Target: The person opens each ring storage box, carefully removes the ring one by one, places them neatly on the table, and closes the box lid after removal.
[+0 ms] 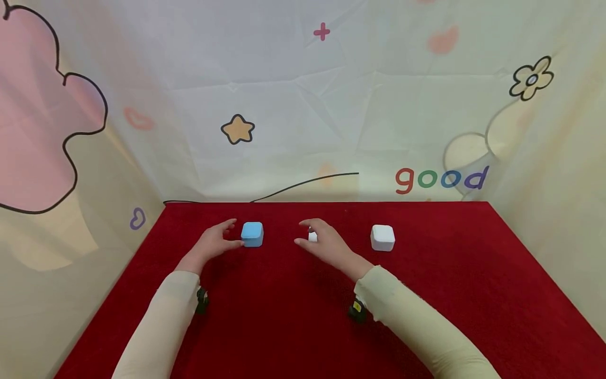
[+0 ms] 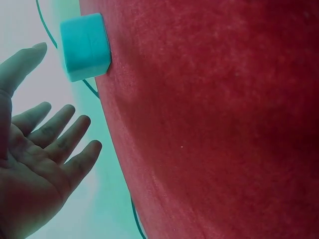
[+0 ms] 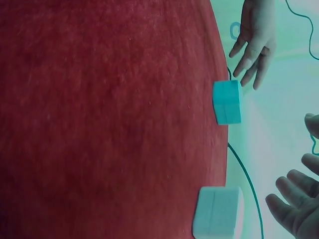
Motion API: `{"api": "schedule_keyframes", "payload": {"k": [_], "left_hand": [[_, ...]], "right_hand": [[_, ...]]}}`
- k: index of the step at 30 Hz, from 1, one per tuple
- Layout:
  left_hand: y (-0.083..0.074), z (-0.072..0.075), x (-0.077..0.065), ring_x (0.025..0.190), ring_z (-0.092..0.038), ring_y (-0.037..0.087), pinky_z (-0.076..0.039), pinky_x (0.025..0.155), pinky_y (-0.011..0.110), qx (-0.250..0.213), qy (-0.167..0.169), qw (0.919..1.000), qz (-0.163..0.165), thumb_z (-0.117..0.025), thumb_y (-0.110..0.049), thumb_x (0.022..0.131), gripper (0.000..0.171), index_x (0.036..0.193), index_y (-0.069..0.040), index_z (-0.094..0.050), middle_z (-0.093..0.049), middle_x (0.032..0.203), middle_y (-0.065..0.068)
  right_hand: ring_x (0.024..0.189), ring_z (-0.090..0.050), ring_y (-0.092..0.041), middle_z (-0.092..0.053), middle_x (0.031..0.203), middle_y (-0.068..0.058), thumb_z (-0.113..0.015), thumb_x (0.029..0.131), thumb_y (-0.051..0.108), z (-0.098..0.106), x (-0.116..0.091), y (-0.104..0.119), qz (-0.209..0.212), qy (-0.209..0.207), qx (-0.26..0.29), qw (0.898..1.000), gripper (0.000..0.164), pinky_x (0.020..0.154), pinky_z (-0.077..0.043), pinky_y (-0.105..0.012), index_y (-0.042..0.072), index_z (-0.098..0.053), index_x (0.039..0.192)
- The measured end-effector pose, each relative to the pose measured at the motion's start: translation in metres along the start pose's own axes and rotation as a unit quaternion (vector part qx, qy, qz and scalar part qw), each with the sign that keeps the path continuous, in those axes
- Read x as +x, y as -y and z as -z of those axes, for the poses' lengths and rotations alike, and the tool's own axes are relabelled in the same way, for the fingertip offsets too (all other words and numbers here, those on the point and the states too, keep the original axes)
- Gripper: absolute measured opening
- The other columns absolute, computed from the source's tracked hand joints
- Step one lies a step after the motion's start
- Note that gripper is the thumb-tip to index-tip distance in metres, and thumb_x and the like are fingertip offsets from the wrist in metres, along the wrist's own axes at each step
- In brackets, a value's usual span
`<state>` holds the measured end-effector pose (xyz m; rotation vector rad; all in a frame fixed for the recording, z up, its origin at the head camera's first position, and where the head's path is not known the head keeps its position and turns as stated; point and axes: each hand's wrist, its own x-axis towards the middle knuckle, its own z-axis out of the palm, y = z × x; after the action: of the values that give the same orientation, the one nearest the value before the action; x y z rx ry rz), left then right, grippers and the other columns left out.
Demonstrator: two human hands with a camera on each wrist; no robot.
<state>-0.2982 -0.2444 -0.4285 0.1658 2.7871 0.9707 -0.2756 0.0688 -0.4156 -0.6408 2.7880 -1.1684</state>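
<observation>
A light blue rounded cube (image 1: 252, 234) lies on the red cloth, just right of my left hand (image 1: 214, 243). That hand's fingers are spread and apart in the left wrist view, with the blue cube (image 2: 85, 47) beyond the thumb; they hold nothing. My right hand (image 1: 330, 246) hovers with thumb and fingers parted around a white block (image 1: 312, 236), largely hidden behind it. Whether it touches the block I cannot tell from the head view. In the right wrist view, a gap shows between the right hand (image 3: 299, 199) and a white cube (image 3: 218, 213).
Another white rounded cube (image 1: 382, 238) sits on the red cloth (image 1: 284, 316), to the right of my right hand. A pale printed curtain (image 1: 293, 105) rises behind the cloth's far edge and along both sides. Dark devices are strapped at both wrists.
</observation>
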Motion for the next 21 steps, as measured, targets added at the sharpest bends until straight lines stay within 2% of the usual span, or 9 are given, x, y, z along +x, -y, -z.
{"api": "schedule_keyframes", "payload": {"k": [9, 15, 21], "left_hand": [[0.002, -0.004, 0.003, 0.144, -0.042, 0.049, -0.044, 0.114, 0.057, -0.004, 0.012, 0.9999, -0.004, -0.068, -0.018, 0.097, 0.073, 0.157, 0.004, -0.032, -0.042, 0.155, 0.032], [0.003, -0.011, 0.007, 0.142, -0.045, 0.049, -0.044, 0.115, 0.057, -0.010, 0.015, 0.9998, -0.007, -0.069, -0.015, 0.096, 0.073, 0.156, 0.006, -0.032, -0.045, 0.154, 0.033], [0.003, -0.011, 0.011, 0.143, -0.044, 0.047, -0.044, 0.115, 0.055, -0.016, 0.019, 0.9997, -0.004, -0.069, -0.012, 0.096, 0.073, 0.157, 0.006, -0.032, -0.045, 0.154, 0.032]], "right_hand": [[0.132, -0.057, -0.036, -0.055, 0.148, -0.016, -0.068, 0.098, 0.026, -0.013, 0.010, 0.006, -0.016, 0.009, 0.017, 1.000, 0.052, 0.108, -0.051, -0.049, 0.005, -0.054, 0.144], [0.128, -0.060, -0.035, -0.058, 0.146, -0.017, -0.068, 0.098, 0.026, -0.017, 0.018, 0.007, -0.031, 0.013, 0.047, 0.998, 0.052, 0.103, -0.055, -0.047, 0.004, -0.054, 0.143], [0.127, -0.060, -0.035, -0.059, 0.144, -0.019, -0.068, 0.098, 0.028, -0.018, 0.024, 0.014, -0.056, 0.015, 0.073, 0.996, 0.052, 0.099, -0.057, -0.045, 0.004, -0.054, 0.143]]}}
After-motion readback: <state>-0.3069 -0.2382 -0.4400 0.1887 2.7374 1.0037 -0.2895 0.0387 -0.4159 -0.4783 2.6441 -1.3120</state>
